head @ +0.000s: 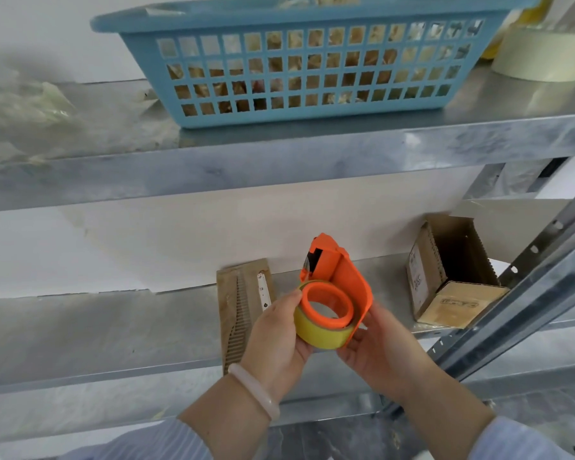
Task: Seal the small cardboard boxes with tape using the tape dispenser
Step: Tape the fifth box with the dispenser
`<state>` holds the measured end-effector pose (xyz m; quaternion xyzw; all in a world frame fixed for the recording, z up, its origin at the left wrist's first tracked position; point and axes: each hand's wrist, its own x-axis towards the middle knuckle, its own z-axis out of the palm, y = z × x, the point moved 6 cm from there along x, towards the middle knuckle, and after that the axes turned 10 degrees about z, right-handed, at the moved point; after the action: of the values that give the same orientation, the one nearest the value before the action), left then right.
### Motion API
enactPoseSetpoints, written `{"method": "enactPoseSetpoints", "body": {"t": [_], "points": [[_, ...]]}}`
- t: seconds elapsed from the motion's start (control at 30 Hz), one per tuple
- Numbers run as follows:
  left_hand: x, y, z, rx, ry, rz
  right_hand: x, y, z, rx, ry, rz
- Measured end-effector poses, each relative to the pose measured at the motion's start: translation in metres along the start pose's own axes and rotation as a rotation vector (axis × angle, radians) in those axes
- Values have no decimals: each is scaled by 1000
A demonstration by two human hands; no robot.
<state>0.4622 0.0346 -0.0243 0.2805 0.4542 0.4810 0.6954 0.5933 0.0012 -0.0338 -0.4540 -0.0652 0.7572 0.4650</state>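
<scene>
Two hands held the orange tape dispenser (344, 277) up before the metal shelf (113, 327): left hand (274, 333) curled round its yellow roll (316, 335), right hand (380, 350) clasping the casing's lower edge. An open cardboard box (452, 270) lay tipped over on that shelf, well right.

Both hands, the left hand (274, 336) and the right hand (382, 350), hold an orange tape dispenser (337, 287) with its yellow tape roll (316, 333) before a metal shelf (113, 330) bearing an open cardboard box (452, 270), below a blue basket (299, 61).
</scene>
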Motion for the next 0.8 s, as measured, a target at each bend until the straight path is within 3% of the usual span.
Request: {"method": "enactPoseSetpoints", "body": {"t": [0.43,0.63,0.8], "points": [[-4,4,-4,11,-157,66,-4,-11,29,237,-337,-145],[0,11,-6,44,-286,1,-22,-26,38,69,-369,-242],[14,45,-18,165,-209,-36,-26,-32,34,-252,-408,-241]]}}
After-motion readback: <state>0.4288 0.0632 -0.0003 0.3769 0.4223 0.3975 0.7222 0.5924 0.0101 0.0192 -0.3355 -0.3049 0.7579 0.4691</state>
